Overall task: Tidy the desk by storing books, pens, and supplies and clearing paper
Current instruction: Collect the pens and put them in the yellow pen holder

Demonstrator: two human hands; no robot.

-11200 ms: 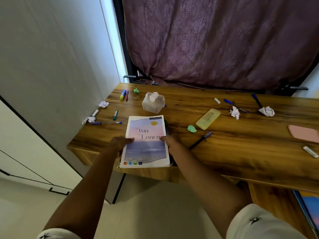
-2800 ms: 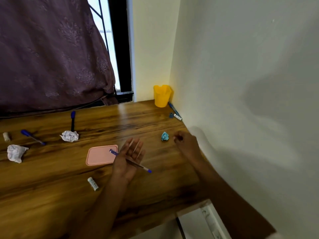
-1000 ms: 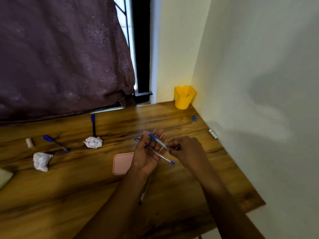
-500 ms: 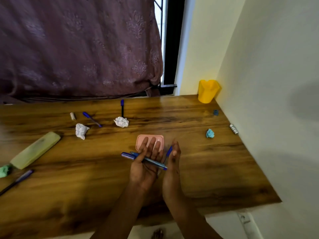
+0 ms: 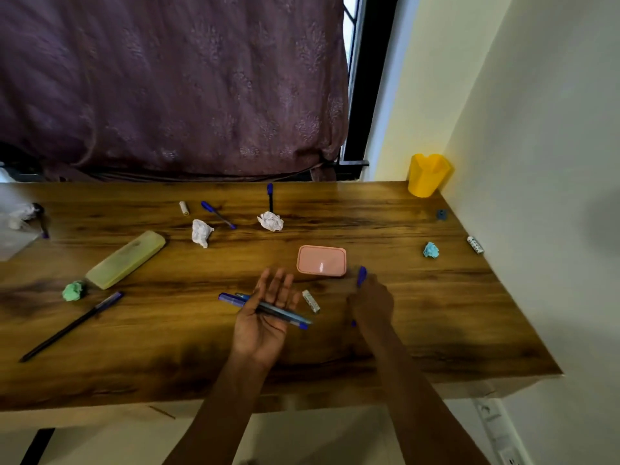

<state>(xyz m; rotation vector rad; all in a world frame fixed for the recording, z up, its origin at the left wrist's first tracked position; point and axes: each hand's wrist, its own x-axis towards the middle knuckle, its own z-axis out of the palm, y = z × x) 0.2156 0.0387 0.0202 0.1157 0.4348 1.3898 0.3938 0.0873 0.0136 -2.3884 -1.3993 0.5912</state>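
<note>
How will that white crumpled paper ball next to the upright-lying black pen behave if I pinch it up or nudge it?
The white paper ball looks loosely crumpled, so it is probably very light and will give under a pinch. Its irregular creases suggest that it would skid or tumble briefly rather than roll far. A nudge might knock it into the black pen close behind it.

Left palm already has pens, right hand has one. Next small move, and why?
Probably lay the blue pen in the right hand onto the pens across the open left hand, bundling them before the yellow cup at the far corner.
</note>
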